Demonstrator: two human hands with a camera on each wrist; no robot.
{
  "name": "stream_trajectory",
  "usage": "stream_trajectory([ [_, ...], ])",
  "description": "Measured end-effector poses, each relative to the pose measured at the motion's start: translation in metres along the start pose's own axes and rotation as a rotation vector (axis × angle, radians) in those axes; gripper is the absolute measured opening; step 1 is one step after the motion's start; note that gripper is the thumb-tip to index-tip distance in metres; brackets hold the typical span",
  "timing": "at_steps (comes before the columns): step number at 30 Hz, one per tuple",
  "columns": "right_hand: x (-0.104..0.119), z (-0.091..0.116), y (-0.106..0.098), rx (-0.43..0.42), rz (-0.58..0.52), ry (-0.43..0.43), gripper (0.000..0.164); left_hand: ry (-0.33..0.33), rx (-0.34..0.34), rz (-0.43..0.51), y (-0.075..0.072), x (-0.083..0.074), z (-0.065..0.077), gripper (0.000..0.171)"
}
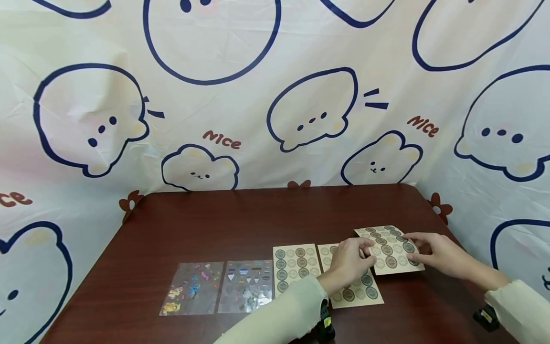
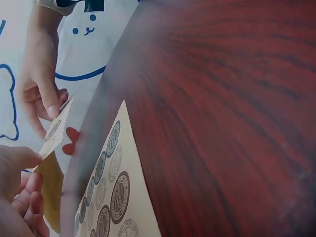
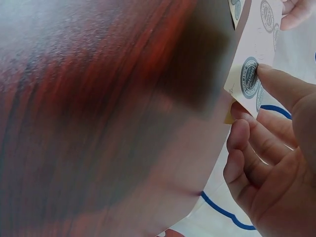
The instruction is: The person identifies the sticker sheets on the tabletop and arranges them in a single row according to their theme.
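Note:
Between my two hands is a cream sticker sheet (image 1: 388, 249) printed with rows of round stamp-like stickers, raised a little off the table and tilted. My left hand (image 1: 349, 263) pinches its left edge between thumb and fingers, as the left wrist view of that hand (image 2: 17, 190) also shows. My right hand (image 1: 442, 255) pinches the right edge; in the right wrist view its thumb (image 3: 284, 86) presses by a dark round sticker. Below my left hand a second cream sticker sheet (image 1: 365, 296) lies on the table, partly covered by hand and sleeve.
Left of it lies another cream sticker sheet (image 1: 294, 260). Further left are two clear sticker sheets, one with small blue and white shapes (image 1: 247, 284), one with colourful figures (image 1: 193, 286). The dark wood table (image 1: 240, 215) meets a patterned cloth (image 1: 258, 110) behind.

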State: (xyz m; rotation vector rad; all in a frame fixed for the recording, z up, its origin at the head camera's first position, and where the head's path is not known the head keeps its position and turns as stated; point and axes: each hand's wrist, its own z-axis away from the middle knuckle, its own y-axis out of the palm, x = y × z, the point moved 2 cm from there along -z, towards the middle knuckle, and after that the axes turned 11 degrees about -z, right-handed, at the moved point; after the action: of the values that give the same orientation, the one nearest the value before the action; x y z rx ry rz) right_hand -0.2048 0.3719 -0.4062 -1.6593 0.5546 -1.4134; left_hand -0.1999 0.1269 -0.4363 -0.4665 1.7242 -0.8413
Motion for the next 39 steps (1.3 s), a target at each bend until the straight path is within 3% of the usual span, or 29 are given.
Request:
stream_trajectory([
  [20,-0.016,0.01,0.011,0.057,-0.02,0.028,0.063,0.017,0.054,-0.111,0.01,-0.004,0.007,0.033],
  [29,-0.021,0.016,0.01,0.114,-0.032,0.071,0.063,-0.024,0.086,-0.163,0.017,-0.011,0.013,0.032],
  [39,-0.025,0.018,0.011,0.146,-0.036,0.067,0.063,-0.02,0.102,-0.186,0.02,-0.012,0.016,0.032],
])
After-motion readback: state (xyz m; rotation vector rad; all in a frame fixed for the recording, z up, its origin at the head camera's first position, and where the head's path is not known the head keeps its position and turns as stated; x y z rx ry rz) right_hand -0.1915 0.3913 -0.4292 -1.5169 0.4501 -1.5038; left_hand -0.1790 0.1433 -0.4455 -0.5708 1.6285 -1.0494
